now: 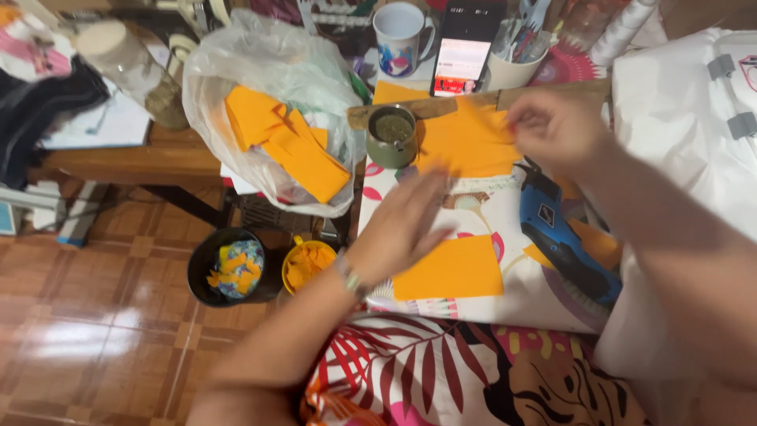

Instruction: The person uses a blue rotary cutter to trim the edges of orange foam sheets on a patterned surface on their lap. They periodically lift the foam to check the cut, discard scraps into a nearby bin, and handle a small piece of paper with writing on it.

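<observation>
My left hand (410,217) hovers flat, fingers apart, just above and left of a square orange sheet (448,268) lying on the flower-patterned cloth (481,201). It holds nothing. My right hand (552,126) is blurred, with fingertips pinched at the right edge of a larger orange sheet (465,142) further back. Whether it grips the sheet is unclear. A blue glue gun (556,237) lies to the right of the square sheet, under my right forearm.
A green cup (392,136) stands left of the large sheet. A clear plastic bag of orange pieces (280,118) sits on the wooden table. A mug (400,33), a phone (465,47), a black bowl (229,267) and a yellow bowl (307,264) are nearby.
</observation>
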